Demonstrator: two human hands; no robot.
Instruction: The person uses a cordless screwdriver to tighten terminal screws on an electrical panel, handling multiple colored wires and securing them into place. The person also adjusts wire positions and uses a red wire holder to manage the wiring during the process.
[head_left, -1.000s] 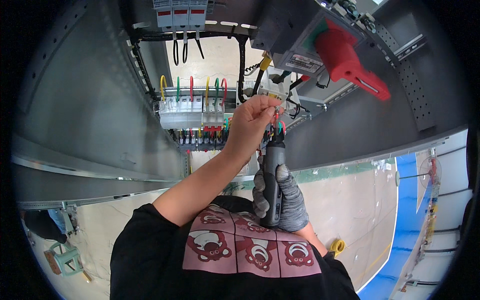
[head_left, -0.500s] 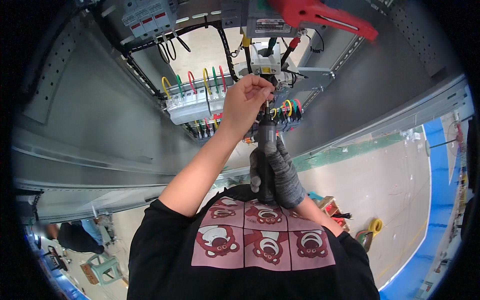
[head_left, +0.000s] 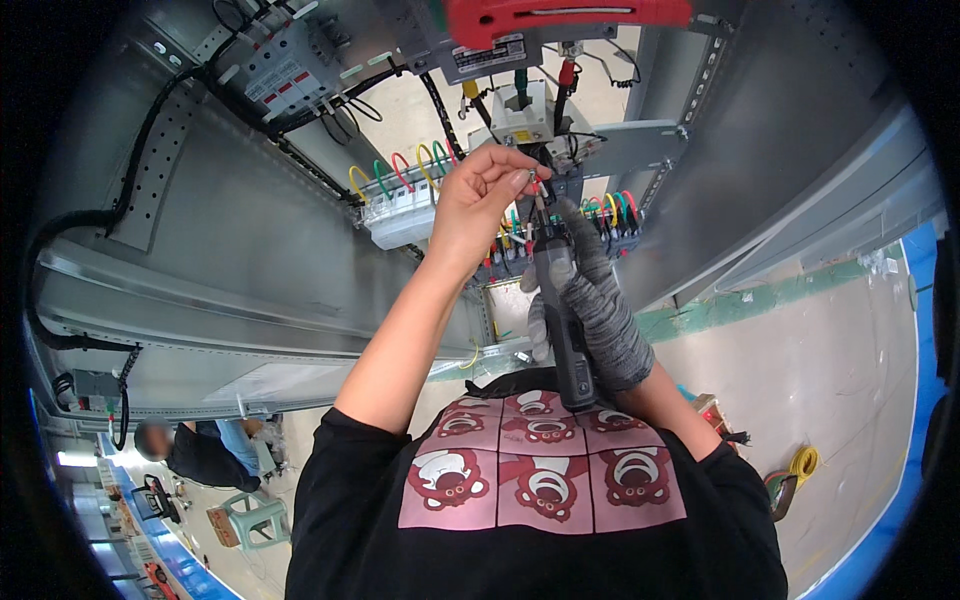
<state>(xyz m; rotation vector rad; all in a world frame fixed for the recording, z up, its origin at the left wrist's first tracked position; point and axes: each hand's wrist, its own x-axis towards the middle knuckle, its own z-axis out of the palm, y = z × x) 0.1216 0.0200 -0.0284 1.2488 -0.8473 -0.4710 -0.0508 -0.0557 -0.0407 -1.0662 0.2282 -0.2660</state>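
Note:
My bare left hand (head_left: 470,205) is closed in a pinch beside the tip of a black electric screwdriver (head_left: 562,330). A tiny bit of red and metal shows at the fingertips, too small to name. Wrapped round the screwdriver's body is my right hand (head_left: 605,310) in a grey knitted glove. The tool stands lengthwise before my chest, its bit pointing away from me into a grey metal cabinet. Just beyond the fingertips sits a white block (head_left: 522,115) with thick cables. To their left runs a row of white breakers (head_left: 405,215) with yellow, green and red wires.
A red handle (head_left: 570,15) on a grey switch unit hangs at the top. More coloured wires (head_left: 620,210) enter terminals right of the bit. Cabinet walls (head_left: 210,270) close in on both sides. Behind lie a yellow coil (head_left: 803,461), a green stool (head_left: 255,520) and another person (head_left: 205,455).
The view has shifted, so the cabinet parts appear displaced. The screwdriver now leans more, its butt end further right. Both hands keep their hold near the same spot.

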